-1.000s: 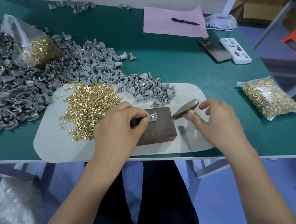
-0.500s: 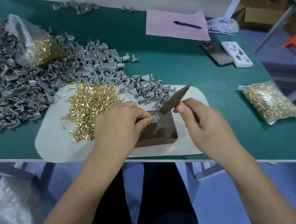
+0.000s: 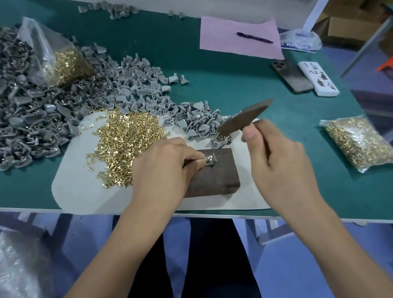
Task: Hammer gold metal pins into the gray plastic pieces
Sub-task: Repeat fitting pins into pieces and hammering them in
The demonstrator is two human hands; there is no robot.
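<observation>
**Gray piece held on block, hammer raised**

The gray plastic piece (image 3: 210, 160) sits on the brown block (image 3: 216, 174), pinched by my left hand (image 3: 165, 168). My right hand (image 3: 277, 162) grips the hammer (image 3: 245, 117), lifted above the block. Loose gold pins (image 3: 126, 144) lie just left, on the white mat (image 3: 79, 189); the gray pile (image 3: 19, 114) spreads beyond.

Assembly workshop, bulk gray plastic pieces (image 3: 0, 109), gold pins (image 3: 125, 139)
</observation>
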